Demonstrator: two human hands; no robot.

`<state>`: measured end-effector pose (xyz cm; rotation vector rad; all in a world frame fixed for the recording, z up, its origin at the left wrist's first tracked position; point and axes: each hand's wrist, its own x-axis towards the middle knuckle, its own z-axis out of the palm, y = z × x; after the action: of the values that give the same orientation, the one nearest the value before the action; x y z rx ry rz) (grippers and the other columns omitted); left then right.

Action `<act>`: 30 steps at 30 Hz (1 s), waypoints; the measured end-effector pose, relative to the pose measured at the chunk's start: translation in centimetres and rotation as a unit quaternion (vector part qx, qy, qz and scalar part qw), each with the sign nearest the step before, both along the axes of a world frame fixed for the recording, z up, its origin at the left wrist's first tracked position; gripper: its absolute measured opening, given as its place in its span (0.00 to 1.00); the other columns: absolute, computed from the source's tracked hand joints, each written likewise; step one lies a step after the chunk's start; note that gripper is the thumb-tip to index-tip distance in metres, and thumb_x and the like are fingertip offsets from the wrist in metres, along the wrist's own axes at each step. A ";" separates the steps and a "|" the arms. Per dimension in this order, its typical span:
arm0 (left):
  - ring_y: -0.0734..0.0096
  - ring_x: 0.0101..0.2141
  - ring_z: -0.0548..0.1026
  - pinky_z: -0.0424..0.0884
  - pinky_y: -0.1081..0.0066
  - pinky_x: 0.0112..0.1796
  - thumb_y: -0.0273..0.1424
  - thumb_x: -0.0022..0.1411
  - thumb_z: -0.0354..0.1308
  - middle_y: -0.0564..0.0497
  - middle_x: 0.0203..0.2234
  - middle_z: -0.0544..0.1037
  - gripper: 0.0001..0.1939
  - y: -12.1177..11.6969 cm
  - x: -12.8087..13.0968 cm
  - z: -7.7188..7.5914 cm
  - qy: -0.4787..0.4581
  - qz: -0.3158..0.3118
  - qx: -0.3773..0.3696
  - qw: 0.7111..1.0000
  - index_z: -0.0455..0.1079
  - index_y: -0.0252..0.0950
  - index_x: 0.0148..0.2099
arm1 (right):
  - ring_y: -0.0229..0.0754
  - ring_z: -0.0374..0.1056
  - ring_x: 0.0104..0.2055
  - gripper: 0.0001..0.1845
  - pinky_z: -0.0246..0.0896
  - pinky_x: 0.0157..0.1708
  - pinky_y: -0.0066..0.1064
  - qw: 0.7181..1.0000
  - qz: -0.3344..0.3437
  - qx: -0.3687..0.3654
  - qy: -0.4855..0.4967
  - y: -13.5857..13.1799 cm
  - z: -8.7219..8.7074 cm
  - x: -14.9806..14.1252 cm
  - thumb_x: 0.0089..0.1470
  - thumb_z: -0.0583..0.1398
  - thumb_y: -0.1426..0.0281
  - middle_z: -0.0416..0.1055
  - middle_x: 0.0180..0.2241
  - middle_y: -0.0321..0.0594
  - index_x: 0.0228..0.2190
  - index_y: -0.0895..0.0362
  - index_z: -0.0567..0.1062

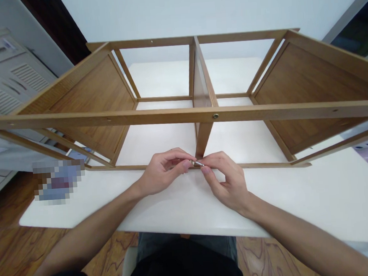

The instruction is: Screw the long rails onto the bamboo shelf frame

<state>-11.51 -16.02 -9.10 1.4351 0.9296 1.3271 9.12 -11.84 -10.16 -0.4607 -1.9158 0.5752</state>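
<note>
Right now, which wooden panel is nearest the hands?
Centre divider: its lower end sits between the left hand and right hand; side panels stand far off.

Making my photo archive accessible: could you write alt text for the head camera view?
The left hand and right hand pinch a small metal fastener at the near rail of a wooden shelf frame. The frame, with panelled ends and a central divider, sits on a white table.

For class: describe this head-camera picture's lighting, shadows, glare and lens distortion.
Head view: light is soft and even, with faint shadows; the wide lens bows the wooden frame toward the edges; a metal pin between left hand and right hand glints; a pixelated patch hides part of the table.
</note>
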 end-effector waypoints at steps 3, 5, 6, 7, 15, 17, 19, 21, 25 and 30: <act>0.79 0.31 0.78 0.77 0.78 0.36 0.30 0.69 0.65 0.48 0.36 0.82 0.07 0.0 0.1 -0.1 0.004 -0.004 -0.002 1.000 0.84 0.38 0.46 | 0.40 0.76 0.40 0.10 0.74 0.40 0.31 1.000 0.025 -0.015 -0.010 0.1 -0.3 -0.1 0.64 0.62 0.79 0.79 0.38 0.40 0.43 0.54 0.77; 0.78 0.31 0.77 0.77 0.78 0.35 0.30 0.69 0.66 0.48 0.36 0.82 0.07 0.0 0.2 -0.1 0.004 -0.004 0.006 1.000 0.84 0.38 0.47 | 0.40 0.76 0.39 0.08 0.74 0.39 0.32 0.999 0.038 -0.025 -0.013 0.1 -0.4 -0.1 0.65 0.63 0.77 0.79 0.37 0.40 0.42 0.54 0.77; 0.78 0.31 0.77 0.77 0.78 0.34 0.30 0.69 0.66 0.48 0.36 0.81 0.07 0.1 0.2 -0.2 0.004 -0.004 0.011 1.000 0.84 0.37 0.47 | 0.40 0.76 0.39 0.07 0.74 0.39 0.32 0.999 0.041 -0.032 -0.015 0.1 -0.3 -0.1 0.65 0.62 0.77 0.79 0.37 0.40 0.42 0.54 0.77; 0.78 0.31 0.77 0.77 0.78 0.33 0.30 0.69 0.66 0.47 0.36 0.81 0.07 0.1 0.2 -0.2 0.004 -0.002 0.015 1.000 0.84 0.37 0.47 | 0.40 0.76 0.38 0.07 0.74 0.39 0.31 0.998 0.042 -0.039 -0.016 0.1 -0.3 -0.1 0.65 0.62 0.77 0.79 0.37 0.40 0.41 0.54 0.77; 0.77 0.30 0.76 0.77 0.74 0.33 0.35 0.71 0.64 0.47 0.37 0.79 0.10 -0.1 -0.2 -0.3 0.041 -0.007 0.013 0.999 0.82 0.35 0.46 | 0.40 0.76 0.37 0.05 0.73 0.38 0.32 0.992 0.090 -0.085 -0.033 0.2 0.1 -0.1 0.68 0.60 0.72 0.80 0.37 0.40 0.40 0.53 0.78; 0.76 0.31 0.76 0.77 0.74 0.33 0.35 0.71 0.63 0.46 0.37 0.79 0.10 -0.2 -0.2 -0.4 0.056 -0.001 0.022 0.998 0.82 0.35 0.46 | 0.39 0.75 0.36 0.05 0.72 0.37 0.31 0.990 0.093 -0.098 -0.031 0.2 0.1 0.0 0.68 0.61 0.71 0.80 0.35 0.39 0.39 0.53 0.78; 0.75 0.33 0.77 0.77 0.74 0.35 0.34 0.72 0.63 0.46 0.37 0.79 0.09 -0.2 -0.3 -0.5 0.079 0.019 0.040 0.996 0.81 0.36 0.47 | 0.38 0.74 0.34 0.06 0.70 0.36 0.29 0.988 0.089 -0.120 -0.036 0.2 0.2 0.0 0.68 0.61 0.70 0.79 0.33 0.38 0.38 0.54 0.79; 0.72 0.36 0.78 0.78 0.73 0.37 0.33 0.71 0.63 0.46 0.37 0.80 0.08 -0.2 -0.3 -0.6 0.110 0.043 0.068 0.991 0.81 0.36 0.47 | 0.38 0.73 0.34 0.07 0.69 0.36 0.29 0.984 0.081 -0.150 -0.048 0.3 0.3 0.0 0.68 0.61 0.68 0.78 0.32 0.38 0.37 0.54 0.80; 0.71 0.37 0.79 0.78 0.71 0.39 0.32 0.71 0.63 0.46 0.36 0.81 0.08 -0.2 -0.4 -0.6 0.154 0.056 0.114 0.980 0.82 0.36 0.47 | 0.37 0.74 0.33 0.09 0.69 0.36 0.29 0.973 0.087 -0.205 -0.061 0.4 0.3 0.2 0.69 0.61 0.66 0.79 0.32 0.37 0.37 0.54 0.81; 0.72 0.35 0.79 0.78 0.74 0.35 0.32 0.71 0.64 0.46 0.35 0.81 0.08 -0.2 -0.4 -0.7 0.134 0.045 0.099 0.985 0.82 0.36 0.46 | 0.38 0.75 0.35 0.11 0.69 0.36 0.28 0.966 0.107 -0.227 -0.063 0.8 0.3 0.4 0.68 0.62 0.64 0.80 0.33 0.39 0.36 0.55 0.82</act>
<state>-11.92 -16.21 -9.79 1.7755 1.0713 1.3435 9.48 -11.08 -9.84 -0.5945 -1.9659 1.1653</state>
